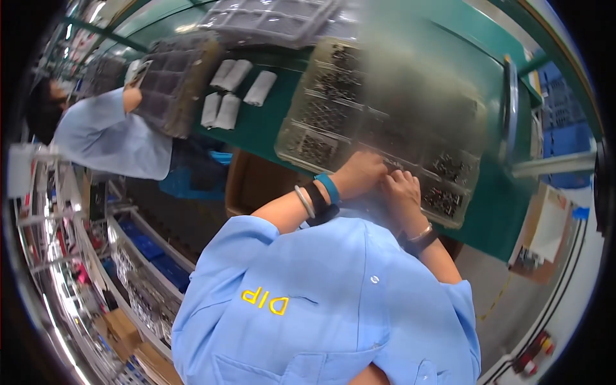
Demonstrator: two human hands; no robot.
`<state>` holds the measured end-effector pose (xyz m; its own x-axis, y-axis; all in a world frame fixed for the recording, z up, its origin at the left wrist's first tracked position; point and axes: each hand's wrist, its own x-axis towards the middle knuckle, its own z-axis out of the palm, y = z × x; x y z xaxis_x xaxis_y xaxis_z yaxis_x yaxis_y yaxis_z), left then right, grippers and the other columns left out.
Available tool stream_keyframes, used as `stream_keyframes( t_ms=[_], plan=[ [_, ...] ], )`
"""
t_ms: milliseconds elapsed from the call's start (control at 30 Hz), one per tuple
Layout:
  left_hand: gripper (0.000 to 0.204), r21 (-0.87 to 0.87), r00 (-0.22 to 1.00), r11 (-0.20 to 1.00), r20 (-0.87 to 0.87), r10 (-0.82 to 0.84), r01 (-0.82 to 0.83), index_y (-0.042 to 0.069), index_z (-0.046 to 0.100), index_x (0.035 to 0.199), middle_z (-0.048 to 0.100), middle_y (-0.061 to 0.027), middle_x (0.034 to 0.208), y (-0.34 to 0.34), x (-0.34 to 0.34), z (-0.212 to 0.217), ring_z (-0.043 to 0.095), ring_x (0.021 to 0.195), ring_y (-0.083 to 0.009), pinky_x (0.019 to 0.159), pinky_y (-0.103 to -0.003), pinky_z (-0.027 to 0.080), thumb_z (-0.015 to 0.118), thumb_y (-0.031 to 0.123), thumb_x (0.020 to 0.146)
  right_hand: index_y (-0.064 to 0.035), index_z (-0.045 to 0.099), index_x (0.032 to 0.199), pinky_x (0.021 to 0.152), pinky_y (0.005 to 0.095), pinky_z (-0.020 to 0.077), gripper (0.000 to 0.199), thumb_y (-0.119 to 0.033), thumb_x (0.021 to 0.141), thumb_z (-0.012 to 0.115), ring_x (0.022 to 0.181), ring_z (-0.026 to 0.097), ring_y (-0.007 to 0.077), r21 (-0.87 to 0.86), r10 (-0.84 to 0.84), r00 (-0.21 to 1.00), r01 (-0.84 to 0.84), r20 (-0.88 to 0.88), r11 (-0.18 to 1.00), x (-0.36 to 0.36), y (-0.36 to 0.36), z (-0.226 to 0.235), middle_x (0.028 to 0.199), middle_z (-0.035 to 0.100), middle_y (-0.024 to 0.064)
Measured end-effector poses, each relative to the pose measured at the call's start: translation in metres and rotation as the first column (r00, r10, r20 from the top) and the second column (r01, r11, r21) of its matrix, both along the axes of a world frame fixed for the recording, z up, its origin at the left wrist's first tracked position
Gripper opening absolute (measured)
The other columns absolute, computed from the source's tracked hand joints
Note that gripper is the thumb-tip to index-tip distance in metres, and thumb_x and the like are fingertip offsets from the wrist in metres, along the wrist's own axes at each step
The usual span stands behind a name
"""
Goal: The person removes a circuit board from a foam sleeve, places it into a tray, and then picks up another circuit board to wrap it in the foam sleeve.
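Note:
A clear plastic tray [287, 153] divided into compartments lies in front of me, with heaps of small metal parts [326, 112] in it. My left hand [364, 172], with a teal band at its wrist, is over the tray's near edge, its fingers curled inward. Beside it, almost touching, my right hand [402, 190] also has bent fingers drawn together at the same edge. Whatever the fingertips hold, if anything, is hidden or too small to make out. Dark parts [443, 202] fill the compartment just right of my right hand. A hazy smear blurs the tray's far middle.
White rolled bundles [231, 76] lie on the green table [282, 80] left of the tray. Farther left, a co-worker's blue sleeve [96, 122] reaches to another compartment tray [168, 83]. Clear trays [269, 19] stand behind. A cardboard box [253, 183] sits below the table edge.

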<state>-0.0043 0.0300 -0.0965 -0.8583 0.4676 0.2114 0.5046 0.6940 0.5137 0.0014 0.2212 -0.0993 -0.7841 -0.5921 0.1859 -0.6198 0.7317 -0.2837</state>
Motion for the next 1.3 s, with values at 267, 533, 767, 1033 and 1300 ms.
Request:
stream_keyframes(
  t_ms=[267, 533, 767, 1033, 1300],
  plan=[
    [0.019, 0.203, 0.958, 0.946, -0.083, 0.274, -0.253, 0.005, 0.064, 0.096, 0.064, -0.0106, 0.092, -0.1, 0.001, 0.039, 0.062, 0.082, -0.0296, 0.074, -0.037, 0.052, 0.059, -0.001, 0.079, -0.0156, 0.067, 0.087, 0.074, 0.0361, 0.0404, 0.008, -0.016, 0.08, 0.065, 0.085, 0.055, 0.0221, 0.045, 0.09, 0.995, -0.092, 0.046, 0.995, -0.015, -0.006, 0.02, 0.083, 0.058, 0.0023],
    [0.048, 0.056, 0.572, 0.581, -0.123, 0.811, -0.812, 0.007, 0.051, 0.122, 0.059, -0.0171, 0.111, -0.305, -0.046, -0.038, 0.06, 0.098, -0.0347, 0.086, -0.043, 0.049, 0.068, 0.023, 0.081, -0.0119, 0.066, 0.093, 0.079, 0.0369, 0.0417, 0.012, -0.009, 0.081, 0.064, 0.089, 0.057, 0.0243, -0.117, -0.123, 0.987, 0.135, 0.101, 0.984, 0.006, -0.009, 0.055, 0.09, 0.062, 0.0041],
    [0.077, -0.357, 0.541, 0.475, -0.109, 0.834, -0.804, 0.008, 0.038, 0.136, 0.056, -0.0223, 0.118, -0.298, -0.089, -0.059, 0.055, 0.106, -0.0415, 0.094, -0.049, 0.044, 0.073, 0.035, 0.074, -0.0115, 0.066, 0.095, 0.076, 0.0382, 0.0429, 0.014, -0.008, 0.083, 0.062, 0.086, 0.058, 0.0256, -0.082, -0.336, 0.928, 0.352, 0.158, 0.932, 0.027, -0.037, 0.069, 0.089, 0.062, 0.0048],
    [0.065, -0.129, 0.691, 0.69, 0.043, 0.721, -0.712, -0.001, 0.042, 0.134, 0.051, -0.0255, 0.13, -0.372, -0.081, -0.089, 0.049, 0.117, -0.0432, 0.101, -0.045, 0.04, 0.064, 0.025, 0.079, -0.0113, 0.066, 0.098, 0.079, 0.0417, 0.0461, 0.015, -0.011, 0.084, 0.059, 0.092, 0.058, 0.0299, 0.009, -0.507, 0.848, 0.512, 0.154, 0.859, 0.02, -0.043, 0.055, 0.097, 0.063, 0.0068],
    [0.049, 0.293, 0.677, 0.612, 0.381, 0.629, -0.734, 0.003, 0.047, 0.131, 0.056, -0.011, 0.119, -0.362, -0.048, -0.038, 0.055, 0.109, -0.021, 0.091, -0.031, 0.046, 0.064, 0.021, 0.088, -0.0134, 0.066, 0.098, 0.074, 0.0406, 0.0455, 0.015, -0.014, 0.083, 0.061, 0.086, 0.057, 0.0277, 0.037, -0.468, 0.882, 0.467, 0.057, 0.884, 0.011, -0.024, 0.029, 0.093, 0.062, 0.0046]
  ],
)
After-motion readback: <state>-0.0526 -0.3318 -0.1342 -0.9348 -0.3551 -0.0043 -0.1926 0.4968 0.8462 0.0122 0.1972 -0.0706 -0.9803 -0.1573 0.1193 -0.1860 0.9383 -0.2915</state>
